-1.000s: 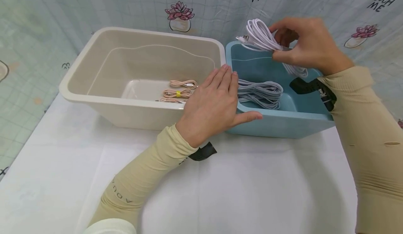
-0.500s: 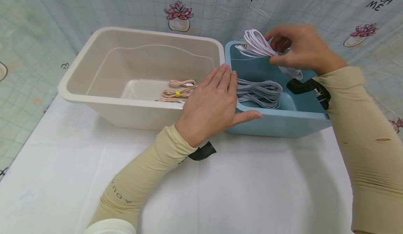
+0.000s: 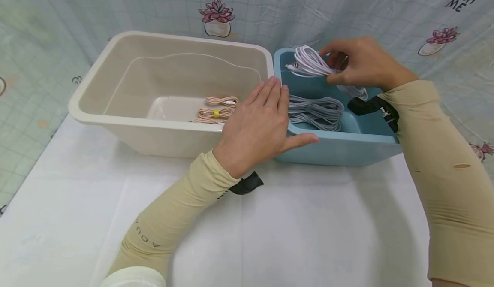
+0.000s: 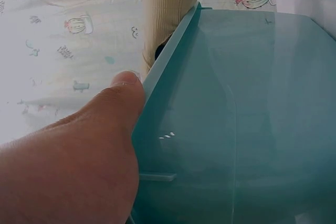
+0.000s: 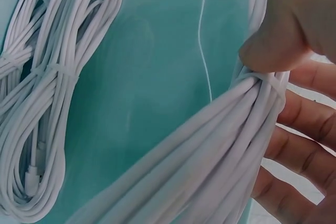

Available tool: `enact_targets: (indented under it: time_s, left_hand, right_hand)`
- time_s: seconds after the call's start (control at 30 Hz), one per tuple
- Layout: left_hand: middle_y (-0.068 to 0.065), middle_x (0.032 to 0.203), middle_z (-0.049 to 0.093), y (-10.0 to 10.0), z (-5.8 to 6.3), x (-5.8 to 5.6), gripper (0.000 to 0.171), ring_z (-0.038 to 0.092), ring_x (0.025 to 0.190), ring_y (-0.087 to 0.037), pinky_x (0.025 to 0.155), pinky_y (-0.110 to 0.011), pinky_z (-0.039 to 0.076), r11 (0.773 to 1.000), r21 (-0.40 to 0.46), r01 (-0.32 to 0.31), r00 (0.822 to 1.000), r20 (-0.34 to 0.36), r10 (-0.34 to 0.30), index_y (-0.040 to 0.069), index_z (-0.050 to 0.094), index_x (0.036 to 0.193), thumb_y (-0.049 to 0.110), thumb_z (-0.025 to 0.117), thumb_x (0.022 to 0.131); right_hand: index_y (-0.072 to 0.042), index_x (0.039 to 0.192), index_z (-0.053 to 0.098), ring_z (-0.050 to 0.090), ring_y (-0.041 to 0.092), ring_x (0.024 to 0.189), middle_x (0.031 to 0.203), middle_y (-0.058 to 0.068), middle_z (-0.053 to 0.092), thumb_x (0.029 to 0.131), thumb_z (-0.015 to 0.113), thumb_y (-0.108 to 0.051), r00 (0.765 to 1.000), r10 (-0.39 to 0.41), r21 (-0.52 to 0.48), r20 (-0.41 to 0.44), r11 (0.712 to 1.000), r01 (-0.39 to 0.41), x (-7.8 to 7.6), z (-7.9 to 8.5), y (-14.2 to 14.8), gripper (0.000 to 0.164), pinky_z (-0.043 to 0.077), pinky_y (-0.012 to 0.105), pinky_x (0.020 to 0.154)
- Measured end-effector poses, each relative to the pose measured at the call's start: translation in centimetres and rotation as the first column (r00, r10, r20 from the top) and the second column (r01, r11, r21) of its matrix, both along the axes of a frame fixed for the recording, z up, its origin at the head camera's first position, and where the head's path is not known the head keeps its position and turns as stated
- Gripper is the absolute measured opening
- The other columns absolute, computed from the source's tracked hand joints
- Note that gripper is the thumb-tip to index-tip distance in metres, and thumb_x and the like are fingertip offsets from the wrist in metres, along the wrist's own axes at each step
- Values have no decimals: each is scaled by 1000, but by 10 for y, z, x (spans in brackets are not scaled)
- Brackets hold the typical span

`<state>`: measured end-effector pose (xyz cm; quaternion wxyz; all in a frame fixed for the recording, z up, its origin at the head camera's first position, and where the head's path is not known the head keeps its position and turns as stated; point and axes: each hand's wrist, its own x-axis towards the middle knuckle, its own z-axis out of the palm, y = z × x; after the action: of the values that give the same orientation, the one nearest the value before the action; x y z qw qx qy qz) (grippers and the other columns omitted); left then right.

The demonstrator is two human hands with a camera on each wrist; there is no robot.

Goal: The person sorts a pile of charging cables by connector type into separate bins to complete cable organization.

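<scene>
My right hand (image 3: 356, 66) pinches a tied bundle of white USB cable (image 3: 310, 62) between thumb and fingers, over the back part of the blue bin (image 3: 347, 139). In the right wrist view the thumb presses near the tie around the held bundle (image 5: 210, 156). Coiled cables (image 5: 52, 87) lie below, inside the bin, with a USB plug showing at the upper left. My left hand (image 3: 254, 126) lies with straight fingers across the meeting rims of the blue bin and the beige bin (image 3: 166, 126), its thumb stretched along the blue rim. In the left wrist view that thumb (image 4: 123, 95) touches the rim.
Inside the beige bin are small peach cable bundles (image 3: 215, 113), one with a yellow tie, partly hidden by my left hand. Both bins stand side by side on a white-covered table (image 3: 293, 231), against a patterned curtain (image 3: 154, 4).
My right hand has come down and slightly left with the white cable bundle, lowering it toward the blue bin. My left hand stays in place on the rims.
</scene>
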<state>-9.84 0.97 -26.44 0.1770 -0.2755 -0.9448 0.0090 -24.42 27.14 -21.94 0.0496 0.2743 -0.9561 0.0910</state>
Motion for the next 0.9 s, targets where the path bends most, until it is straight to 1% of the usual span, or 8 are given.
enact_targets:
  time_s: [0.17, 0.2, 0.27, 0.33, 0.43, 0.57, 0.73, 0.9]
  left_hand:
    - [-18, 159, 49, 0, 0, 0, 110, 40, 155, -30, 132, -40, 28, 1000, 3, 7, 1000, -18, -7, 0, 48, 153, 89, 32, 91]
    - [-18, 159, 49, 0, 0, 0, 110, 41, 155, -30, 132, -40, 28, 1000, 5, 10, 1000, -21, -10, 0, 49, 152, 89, 32, 91]
    - [-17, 158, 50, 1, -1, -1, 110, 41, 154, -30, 132, -40, 29, 1000, 7, 13, 1000, -27, -13, 0, 49, 152, 89, 32, 91]
    - [-18, 158, 50, 0, -1, -1, 110, 41, 154, -29, 132, -40, 29, 1000, 9, 11, 1000, -28, -11, 0, 49, 152, 89, 32, 90]
    - [-18, 159, 50, 0, -2, -1, 110, 41, 155, -29, 132, -40, 29, 1000, 10, 4, 1000, -21, -4, 0, 47, 153, 89, 33, 90]
    - [-17, 160, 49, 0, 0, 0, 109, 41, 155, -29, 132, -41, 29, 1000, 3, 5, 1000, -16, -5, 0, 46, 154, 89, 32, 91]
    - [-17, 160, 49, 0, 1, 1, 109, 41, 155, -29, 132, -41, 28, 1000, -3, 12, 1000, -10, -12, 1, 45, 155, 88, 32, 91]
    - [-17, 159, 50, -2, 0, 0, 109, 42, 154, -28, 132, -40, 29, 1000, 21, 11, 1000, -16, -10, 0, 47, 154, 88, 34, 91]
  right_hand:
    - [-6, 133, 65, 65, 29, 92, 105, 20, 72, 82, 79, -15, 1000, -14, 19, 20, 1000, 13, -2, -1, 0, 54, 48, 23, 71]
    - [-5, 133, 65, 65, 30, 92, 105, 21, 72, 82, 79, -15, 1000, -16, 21, 21, 1000, 15, -2, -1, 0, 54, 49, 25, 72]
    - [-6, 134, 65, 66, 32, 94, 107, 21, 72, 83, 80, -15, 1000, -15, 28, 24, 1000, 14, -2, -2, -1, 54, 56, 32, 75]
    - [-7, 136, 64, 67, 34, 98, 111, 21, 72, 84, 81, -17, 999, -10, 41, 32, 999, 9, -4, -4, -3, 55, 59, 43, 80]
    - [-6, 138, 63, 67, 37, 105, 116, 22, 71, 85, 83, -19, 998, 14, 53, 68, 998, -17, -5, -5, -7, 58, 59, 55, 90]
    - [-5, 137, 63, 66, 38, 107, 117, 23, 71, 85, 84, -19, 994, 30, 48, 103, 998, -35, -5, -4, -7, 58, 58, 58, 92]
    - [-5, 135, 64, 67, 37, 105, 115, 23, 72, 86, 83, -18, 994, 33, 31, 101, 999, -36, -1, -4, -6, 54, 59, 57, 91]
    - [-6, 136, 64, 69, 37, 105, 114, 22, 72, 89, 79, -18, 995, 36, 24, 95, 999, -38, -1, -3, -8, 51, 60, 56, 91]
